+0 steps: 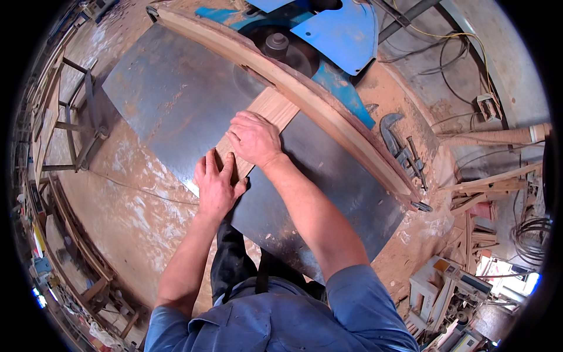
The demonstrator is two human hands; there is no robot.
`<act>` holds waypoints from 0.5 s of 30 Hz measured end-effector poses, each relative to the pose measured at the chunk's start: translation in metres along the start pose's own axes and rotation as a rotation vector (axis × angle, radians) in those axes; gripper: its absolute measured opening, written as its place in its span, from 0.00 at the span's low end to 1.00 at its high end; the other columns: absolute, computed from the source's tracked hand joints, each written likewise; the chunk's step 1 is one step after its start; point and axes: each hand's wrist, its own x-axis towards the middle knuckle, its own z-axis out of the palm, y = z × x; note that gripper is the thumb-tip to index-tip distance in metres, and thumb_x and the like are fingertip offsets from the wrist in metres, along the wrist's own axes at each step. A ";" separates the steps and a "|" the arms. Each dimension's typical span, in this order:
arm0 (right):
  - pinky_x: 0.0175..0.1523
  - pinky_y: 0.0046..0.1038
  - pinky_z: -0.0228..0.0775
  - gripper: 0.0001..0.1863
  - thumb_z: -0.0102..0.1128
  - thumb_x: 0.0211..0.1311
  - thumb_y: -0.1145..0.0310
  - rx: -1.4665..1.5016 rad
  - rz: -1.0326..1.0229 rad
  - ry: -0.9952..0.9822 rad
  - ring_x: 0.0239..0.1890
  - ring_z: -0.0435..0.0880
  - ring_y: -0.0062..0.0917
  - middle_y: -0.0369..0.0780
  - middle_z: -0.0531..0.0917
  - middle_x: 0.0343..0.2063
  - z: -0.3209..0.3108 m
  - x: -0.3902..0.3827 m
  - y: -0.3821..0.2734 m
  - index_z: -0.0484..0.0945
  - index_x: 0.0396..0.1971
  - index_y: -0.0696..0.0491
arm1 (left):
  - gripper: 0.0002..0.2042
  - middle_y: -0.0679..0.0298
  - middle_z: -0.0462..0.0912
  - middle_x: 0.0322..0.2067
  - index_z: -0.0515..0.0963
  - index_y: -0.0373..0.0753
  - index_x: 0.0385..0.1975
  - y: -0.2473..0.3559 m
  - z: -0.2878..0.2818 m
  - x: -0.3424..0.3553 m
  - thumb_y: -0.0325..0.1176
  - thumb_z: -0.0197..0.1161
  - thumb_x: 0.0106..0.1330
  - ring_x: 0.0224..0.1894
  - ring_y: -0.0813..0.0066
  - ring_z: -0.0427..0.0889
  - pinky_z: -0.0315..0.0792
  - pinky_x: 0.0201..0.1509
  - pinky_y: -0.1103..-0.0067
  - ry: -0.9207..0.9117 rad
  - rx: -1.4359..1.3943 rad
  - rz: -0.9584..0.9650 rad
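A flat pale wooden board [281, 110] lies across the dusty steel machine table [155, 114], its far end against a long wooden fence [328, 117]. My right hand [255, 138] presses on the middle of the board with curled fingers. My left hand [217, 184] is just below it, fingers resting on the board's near end, thumb at its right edge. Behind the fence are a dark round machine part with a hub [276, 46] and blue metal covers [336, 36].
A metal clamp [392, 135] lies in sawdust right of the fence. Hose [504, 136], cables, offcuts [478, 205] and machines [448, 293] fill the right side. Wooden and metal racks [70, 123] stand on the left on the dusty floor.
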 end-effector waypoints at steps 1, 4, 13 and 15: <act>0.58 0.31 0.71 0.09 0.64 0.56 0.65 0.006 -0.002 -0.001 0.49 0.80 0.31 0.38 0.85 0.34 0.000 0.000 0.000 0.85 0.25 0.55 | 0.34 0.40 0.64 0.62 0.75 0.38 0.58 -0.001 0.000 -0.001 0.42 0.73 0.48 0.60 0.40 0.64 0.62 0.64 0.54 0.003 0.000 0.001; 0.57 0.31 0.71 0.09 0.64 0.56 0.65 0.007 -0.017 0.010 0.48 0.81 0.31 0.38 0.85 0.33 0.002 0.005 0.003 0.85 0.25 0.55 | 0.33 0.40 0.64 0.62 0.75 0.38 0.58 -0.005 0.004 0.004 0.42 0.73 0.48 0.60 0.40 0.64 0.62 0.64 0.53 0.032 0.011 0.016; 0.58 0.32 0.71 0.09 0.64 0.57 0.65 0.005 -0.003 0.002 0.49 0.81 0.31 0.38 0.85 0.33 0.006 0.007 0.002 0.85 0.25 0.55 | 0.34 0.42 0.64 0.62 0.76 0.39 0.57 -0.008 0.002 0.006 0.42 0.74 0.47 0.60 0.41 0.64 0.63 0.63 0.53 0.032 0.012 0.013; 0.58 0.32 0.71 0.09 0.64 0.57 0.65 0.005 0.000 -0.003 0.49 0.81 0.31 0.38 0.85 0.33 0.007 0.007 0.002 0.85 0.25 0.55 | 0.34 0.42 0.63 0.62 0.76 0.39 0.58 -0.009 0.002 0.006 0.42 0.74 0.47 0.60 0.41 0.64 0.63 0.63 0.53 0.028 0.016 0.012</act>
